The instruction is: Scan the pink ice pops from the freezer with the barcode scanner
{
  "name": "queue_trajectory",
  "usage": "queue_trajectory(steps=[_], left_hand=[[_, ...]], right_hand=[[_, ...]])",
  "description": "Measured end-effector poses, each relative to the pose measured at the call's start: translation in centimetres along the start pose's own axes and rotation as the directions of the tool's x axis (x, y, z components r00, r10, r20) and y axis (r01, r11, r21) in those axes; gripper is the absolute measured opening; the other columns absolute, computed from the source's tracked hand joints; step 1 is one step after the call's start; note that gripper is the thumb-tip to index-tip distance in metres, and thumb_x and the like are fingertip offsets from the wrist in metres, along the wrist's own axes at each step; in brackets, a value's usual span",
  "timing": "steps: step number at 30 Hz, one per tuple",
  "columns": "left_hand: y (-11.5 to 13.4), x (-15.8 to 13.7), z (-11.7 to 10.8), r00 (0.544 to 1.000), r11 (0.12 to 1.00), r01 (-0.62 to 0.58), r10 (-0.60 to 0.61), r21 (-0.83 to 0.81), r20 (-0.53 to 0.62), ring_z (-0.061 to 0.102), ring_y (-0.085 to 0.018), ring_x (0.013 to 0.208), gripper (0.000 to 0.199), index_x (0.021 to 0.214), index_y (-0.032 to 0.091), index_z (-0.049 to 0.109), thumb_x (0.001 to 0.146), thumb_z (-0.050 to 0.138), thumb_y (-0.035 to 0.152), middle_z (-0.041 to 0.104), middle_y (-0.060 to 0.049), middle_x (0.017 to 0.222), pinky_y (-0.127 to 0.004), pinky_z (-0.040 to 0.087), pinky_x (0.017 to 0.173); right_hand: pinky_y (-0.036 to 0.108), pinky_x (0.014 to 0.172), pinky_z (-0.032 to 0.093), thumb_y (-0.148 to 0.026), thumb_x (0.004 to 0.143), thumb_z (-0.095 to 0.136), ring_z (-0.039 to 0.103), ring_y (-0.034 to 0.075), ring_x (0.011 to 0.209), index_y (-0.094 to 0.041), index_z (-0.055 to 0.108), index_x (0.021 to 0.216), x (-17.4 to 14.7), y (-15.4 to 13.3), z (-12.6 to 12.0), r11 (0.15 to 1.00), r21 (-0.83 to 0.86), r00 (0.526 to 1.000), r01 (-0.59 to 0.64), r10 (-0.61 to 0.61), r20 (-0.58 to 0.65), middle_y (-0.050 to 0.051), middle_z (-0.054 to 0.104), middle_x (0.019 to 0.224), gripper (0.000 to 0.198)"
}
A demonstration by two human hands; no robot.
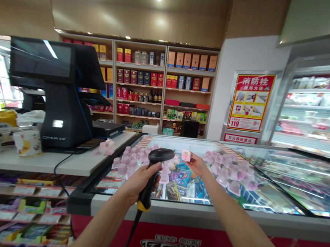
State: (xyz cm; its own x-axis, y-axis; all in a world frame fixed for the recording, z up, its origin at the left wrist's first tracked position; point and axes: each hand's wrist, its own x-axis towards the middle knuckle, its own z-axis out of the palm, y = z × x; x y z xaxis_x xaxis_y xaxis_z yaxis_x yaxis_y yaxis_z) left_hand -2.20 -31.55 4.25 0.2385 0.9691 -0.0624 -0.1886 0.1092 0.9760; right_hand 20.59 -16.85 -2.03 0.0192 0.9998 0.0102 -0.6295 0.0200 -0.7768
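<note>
My left hand [142, 180] is wrapped round the grip of a black barcode scanner [148, 187] with a yellow band at its base. The scanner's head points right, toward a small pink cup [186, 155] that my right hand [197, 166] pinches. A white label with a barcode faces me from the cup. Both hands are above the glass top of a chest freezer [199, 199]. Many similar pink cups [127, 162] lie on the glass to the left, and another cluster of pink cups [227, 168] lies to the right.
A black checkout terminal [67, 127] stands on the white counter [76, 166] at left, beside a few pink cups [106, 147]. The scanner's cable [133, 231] hangs down in front of the freezer. Shelves of boxes [162, 87] line the back wall; a lit display fridge [314, 108] is at right.
</note>
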Motion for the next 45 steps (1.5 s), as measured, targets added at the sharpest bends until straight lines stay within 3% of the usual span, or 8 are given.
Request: queue_trajectory(steps=[18,23,25,28,32,39,42,45], left_hand=[[-0.4,2.6,-1.5,0.995,0.999,0.042,-0.039,-0.027,0.092,0.048,-0.007,0.045,0.026,0.073,0.016,0.049,0.065,0.056,0.04,0.052,0.002,0.054,-0.019,0.036,0.043],[-0.3,3.0,-1.6,0.999,1.0,0.015,-0.015,-0.007,0.044,0.047,-0.007,0.043,0.027,0.068,0.016,0.046,0.065,0.056,0.041,0.052,0.002,0.053,-0.019,0.036,0.042],[-0.4,3.1,-1.8,1.0,1.0,-0.002,0.002,0.019,-0.012,0.046,-0.007,0.042,0.027,0.068,0.016,0.045,0.064,0.056,0.041,0.052,0.003,0.051,-0.018,0.036,0.041],[-0.6,3.4,-1.9,0.995,0.998,-0.036,0.04,0.043,-0.087,0.045,-0.006,0.041,0.028,0.068,0.017,0.045,0.064,0.056,0.042,0.051,0.004,0.05,-0.018,0.036,0.041],[-1.0,4.1,-1.1,0.987,0.998,-0.062,0.066,0.033,-0.149,0.044,-0.006,0.038,0.028,0.065,0.017,0.043,0.063,0.056,0.042,0.049,0.006,0.046,-0.018,0.034,0.039],[-1.4,4.9,0.7,0.99,0.996,-0.054,0.062,0.064,-0.128,0.045,-0.006,0.038,0.029,0.064,0.016,0.044,0.062,0.056,0.042,0.049,0.005,0.046,-0.018,0.035,0.038],[-1.6,5.0,1.1,0.992,0.997,-0.043,0.05,0.067,-0.113,0.046,-0.007,0.04,0.029,0.065,0.016,0.046,0.061,0.058,0.042,0.05,0.004,0.047,-0.018,0.037,0.039],[-2.0,4.8,1.7,0.996,0.998,-0.024,0.029,0.053,-0.087,0.045,-0.006,0.038,0.03,0.067,0.016,0.048,0.061,0.058,0.044,0.051,0.005,0.047,-0.018,0.036,0.038]], right_hand=[[0.022,0.056,0.044,-0.017,0.069,0.048,0.056,0.011,0.059,-0.018,0.054,0.066,2.8,1.5,-0.6,0.998,0.053,0.999,-0.034,0.035,-0.027,0.0,0.06,0.058,0.007],[0.024,0.056,0.042,-0.023,0.063,0.053,0.054,0.011,0.057,-0.018,0.055,0.073,3.3,1.9,-0.7,0.979,-0.182,0.994,0.096,-0.105,-0.041,-0.002,0.058,0.058,0.011],[0.025,0.056,0.042,-0.028,0.062,0.053,0.053,0.012,0.057,-0.018,0.056,0.078,3.3,2.4,-1.0,0.877,-0.446,0.973,0.177,-0.225,-0.058,-0.002,0.058,0.06,0.019],[0.029,0.064,0.041,-0.028,0.064,0.049,0.054,0.016,0.067,-0.015,0.057,0.081,3.2,3.5,-1.7,0.521,-0.815,0.915,0.253,-0.402,0.027,0.003,0.06,0.07,0.023],[0.031,0.077,0.038,-0.02,0.065,0.046,0.053,0.019,0.082,-0.014,0.058,0.082,3.5,5.3,-2.0,0.1,-0.945,0.848,0.311,-0.48,0.228,0.008,0.06,0.085,0.022],[0.029,0.078,0.037,-0.021,0.068,0.047,0.051,0.019,0.088,-0.014,0.057,0.087,2.9,7.0,-0.3,-0.091,-0.947,0.834,0.309,-0.453,0.316,0.008,0.059,0.088,0.022],[0.03,0.082,0.034,-0.026,0.07,0.047,0.048,0.019,0.094,-0.016,0.055,0.092,2.1,4.5,-1.6,-0.175,-0.944,0.811,0.281,-0.482,0.331,0.008,0.057,0.095,0.026],[0.03,0.083,0.032,-0.026,0.07,0.047,0.046,0.019,0.096,-0.017,0.054,0.096,0.4,0.1,-4.4,-0.28,-0.957,0.8,0.08,-0.554,0.229,0.008,0.055,0.099,0.028]])
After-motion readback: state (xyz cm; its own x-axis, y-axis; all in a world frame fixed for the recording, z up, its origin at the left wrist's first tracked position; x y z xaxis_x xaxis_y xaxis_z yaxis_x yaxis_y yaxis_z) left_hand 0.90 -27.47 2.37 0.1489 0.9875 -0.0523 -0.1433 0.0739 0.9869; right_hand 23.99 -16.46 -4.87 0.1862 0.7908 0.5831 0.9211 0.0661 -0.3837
